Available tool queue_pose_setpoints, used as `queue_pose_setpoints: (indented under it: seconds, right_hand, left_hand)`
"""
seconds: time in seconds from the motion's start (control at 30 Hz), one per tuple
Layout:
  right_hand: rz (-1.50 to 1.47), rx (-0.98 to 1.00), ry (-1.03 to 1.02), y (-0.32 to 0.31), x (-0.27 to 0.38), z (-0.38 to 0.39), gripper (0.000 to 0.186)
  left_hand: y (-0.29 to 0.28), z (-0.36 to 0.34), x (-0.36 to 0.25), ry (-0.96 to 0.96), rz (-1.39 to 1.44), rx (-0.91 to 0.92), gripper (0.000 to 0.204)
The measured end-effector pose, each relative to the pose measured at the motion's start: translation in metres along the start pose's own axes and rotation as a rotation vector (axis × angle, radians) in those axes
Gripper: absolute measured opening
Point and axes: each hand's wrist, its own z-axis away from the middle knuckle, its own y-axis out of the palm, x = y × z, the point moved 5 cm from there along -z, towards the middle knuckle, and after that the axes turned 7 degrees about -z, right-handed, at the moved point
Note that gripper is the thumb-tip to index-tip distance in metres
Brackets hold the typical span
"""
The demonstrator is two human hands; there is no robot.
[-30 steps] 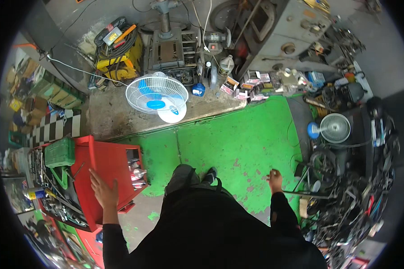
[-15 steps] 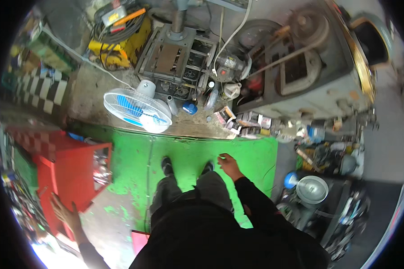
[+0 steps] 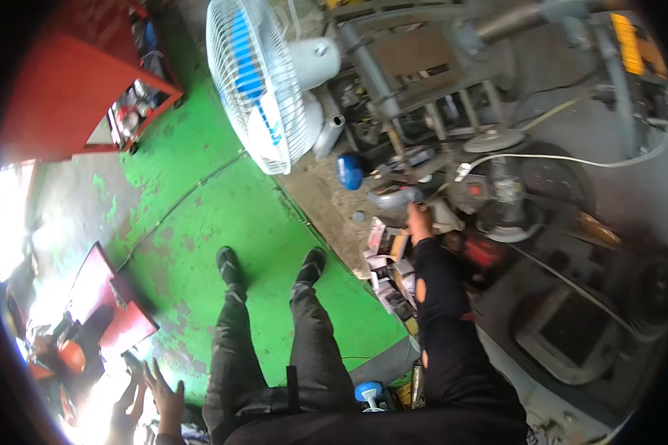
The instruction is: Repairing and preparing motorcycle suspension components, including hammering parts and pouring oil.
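A green-painted concrete floor [image 3: 223, 222] spreads to the left of the person's outstretched right hand [image 3: 418, 221], and the two black shoes [image 3: 230, 265] stand on it, well short of that hand. Up and to the left of the hand, a white cage-fronted table fan with blue blades [image 3: 263, 81] leans on the bare grey strip at the floor's edge. Farther left again is a red metal tool cabinet [image 3: 82, 81] with an open drawer of small parts. Straight above the hand rises a grey steel machine frame [image 3: 416, 67], and just to its right sits a dark round grinder-like machine [image 3: 501, 200] with a white cable. The right hand, at the end of a torn black sleeve, is closed around the end of a rounded grey metal part [image 3: 395, 197] lying just above and left of the fingers; how tightly it grips cannot be told through the blur. A small blue cylinder [image 3: 349, 170] stands near, up-left of the grip. The left hand [image 3: 167, 393] hangs far down-left, fingers spread, holding nothing.
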Motion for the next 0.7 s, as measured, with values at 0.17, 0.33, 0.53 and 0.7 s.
queue_pose_setpoints:
  seconds: [0.17,0.33,0.53,0.7]
  right_hand:
    - [-0.111,-0.063,0.239,0.028,-0.006,-0.056,0.074]
    - [-0.121,0.040,0.327,0.039,-0.007,-0.067,0.051]
    - [-0.060,-0.083,0.020,0.035,-0.008,-0.058,0.048]
    - [0.125,-0.156,-0.385,0.039,-0.002,0.002,0.049]
  left_hand:
    - [0.052,0.051,-0.005,-0.184,0.111,0.159,0.097]
    - [0.057,0.039,-0.028,-0.212,0.171,0.149,0.093]
    - [0.049,0.011,-0.074,-0.092,0.275,0.095,0.091]
    - [0.021,0.002,-0.098,0.088,0.367,0.000,0.092]
